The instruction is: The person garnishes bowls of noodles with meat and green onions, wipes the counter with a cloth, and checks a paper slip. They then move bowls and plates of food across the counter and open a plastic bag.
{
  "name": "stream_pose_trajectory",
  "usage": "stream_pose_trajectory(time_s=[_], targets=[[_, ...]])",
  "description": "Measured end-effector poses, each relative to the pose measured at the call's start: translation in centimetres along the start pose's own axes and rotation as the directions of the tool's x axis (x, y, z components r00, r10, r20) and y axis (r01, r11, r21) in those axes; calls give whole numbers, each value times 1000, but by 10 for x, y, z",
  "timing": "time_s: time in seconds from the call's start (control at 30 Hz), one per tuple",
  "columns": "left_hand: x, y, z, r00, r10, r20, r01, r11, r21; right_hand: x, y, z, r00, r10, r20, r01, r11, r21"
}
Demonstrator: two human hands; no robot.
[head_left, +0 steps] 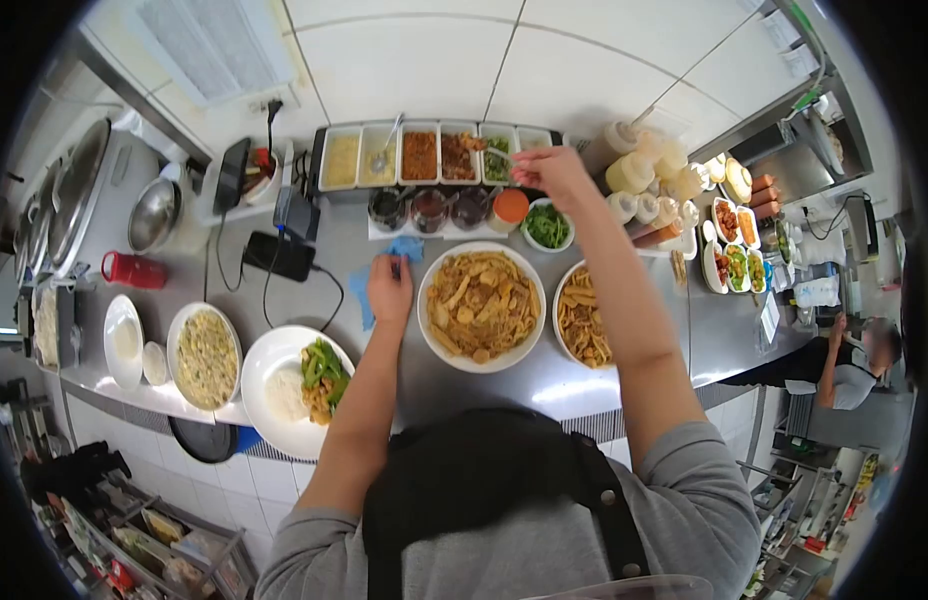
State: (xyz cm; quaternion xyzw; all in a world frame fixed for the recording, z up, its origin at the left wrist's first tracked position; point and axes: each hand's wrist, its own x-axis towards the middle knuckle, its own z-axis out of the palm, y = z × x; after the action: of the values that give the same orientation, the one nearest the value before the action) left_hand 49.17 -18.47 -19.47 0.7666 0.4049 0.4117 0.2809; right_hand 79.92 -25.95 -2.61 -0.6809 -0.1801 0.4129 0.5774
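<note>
My right forearm point(629, 280) partly hides a noodle bowl point(557, 310); the morsel point(472, 143) left of my right hand point(552, 170) is too small to identify.

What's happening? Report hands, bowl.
Right hand: loaded utensil over white rectangular tubs. Left hand at blue cloth. Round white noodle bowl filled. Dark round jars between.

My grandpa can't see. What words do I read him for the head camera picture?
A person's right hand holds a spoon over a row of topping tubs. The left hand rests beside a bowl of noodles on a steel counter, with more dishes of food to both sides.
</note>
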Motion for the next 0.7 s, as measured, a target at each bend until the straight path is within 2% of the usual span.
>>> stream_pose_trajectory(time_s=[0.1,0.13,0.27,0.37,0.47,0.57,0.7], targets=[[0,-3,0,1000,31,3,-31,999,31,-57,-14,-13,998,-26,63,28,999,-32],[-2,-2,-1,1000,1,15,-1,1000,18,-76,-11,-19,996,-18,84,24,997,-68],[1,0,0,999,-34,19,34,999,-30,-136,19,-35,979,175,107,-148,964,-222],[0,1,1,999,-46,22,47,998,-30,-168,60,-40,975,190,112,-162,961,-224],[0,2,1,999,-46,23,47,999,-25,-197,79,-28,994,-78,71,104,821,-562],[0,0,0,999,-37,23,37,999,-21,-207,75,-23,878,-413,244,439,489,-753],[1,-5,4,1000,10,-10,-10,1000,-3,-182,46,-23,822,-547,158,456,467,-758]])
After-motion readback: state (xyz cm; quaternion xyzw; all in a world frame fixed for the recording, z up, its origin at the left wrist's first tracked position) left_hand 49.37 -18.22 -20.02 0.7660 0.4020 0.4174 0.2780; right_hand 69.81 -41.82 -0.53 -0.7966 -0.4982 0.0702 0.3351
